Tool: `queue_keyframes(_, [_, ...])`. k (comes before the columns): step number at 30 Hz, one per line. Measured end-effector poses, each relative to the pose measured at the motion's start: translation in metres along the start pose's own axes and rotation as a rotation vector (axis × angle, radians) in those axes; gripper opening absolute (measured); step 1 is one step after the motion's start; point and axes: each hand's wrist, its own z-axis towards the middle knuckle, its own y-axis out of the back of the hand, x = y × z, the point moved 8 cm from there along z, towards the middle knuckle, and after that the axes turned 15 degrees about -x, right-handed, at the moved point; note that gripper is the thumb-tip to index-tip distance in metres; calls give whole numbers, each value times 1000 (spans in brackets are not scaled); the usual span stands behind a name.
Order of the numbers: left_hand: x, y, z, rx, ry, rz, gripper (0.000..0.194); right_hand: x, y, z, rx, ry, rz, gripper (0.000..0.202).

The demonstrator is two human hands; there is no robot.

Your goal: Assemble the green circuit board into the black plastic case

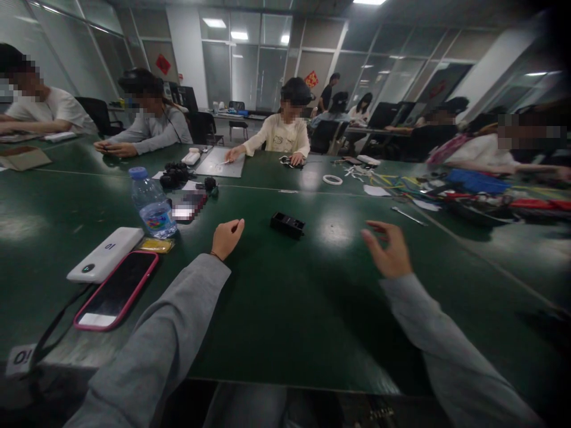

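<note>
Centrally, one black device [288, 224], two hands [226, 239] [391, 249]

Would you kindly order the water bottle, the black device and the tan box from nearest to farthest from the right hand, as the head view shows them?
From the right hand:
1. Black device, in the view's middle.
2. Water bottle, left of the left hand.
3. Tan box, at the view's left edge.

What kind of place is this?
Probably a shared workroom or office workshop: several seated people work around a large green table, loose coloured cables lie on its right side, and glass partitions line the back.
</note>
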Motion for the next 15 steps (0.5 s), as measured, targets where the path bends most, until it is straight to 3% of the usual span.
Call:
queue_keyframes(2, [-1, 0, 0, 5, -1, 1, 44, 42, -76, -15, 142, 172, 36, 61])
queue_keyframes(4, [-2, 0, 0, 8, 1, -1, 44, 68, -138, -32, 299, 230, 24, 73])
queue_keyframes(5, [-3, 0, 0, 10, 3, -2, 44, 76, -160, -41, 370, 242, 30, 72])
queue_keyframes(7, [-3, 0, 0, 17, 10, -1, 44, 84, -183, -54, 456, 224, 42, 61])
queue_keyframes(9, [-4, -1, 0, 18, 11, 5, 45, 86, -182, -63, 493, 200, 66, 53])
queue_keyframes(11, [-5, -1, 1, 13, 3, 7, 45, 82, -164, -72, 524, 196, 102, 53])
queue_keyframes(13, [-5, -1, 1, 13, -6, 7, 45, 69, -135, -81, 572, 198, 125, 54])
queue_keyframes(15, [-5, -2, 2, 15, -11, 9, 45, 40, -93, -84, 579, 179, 95, 54])
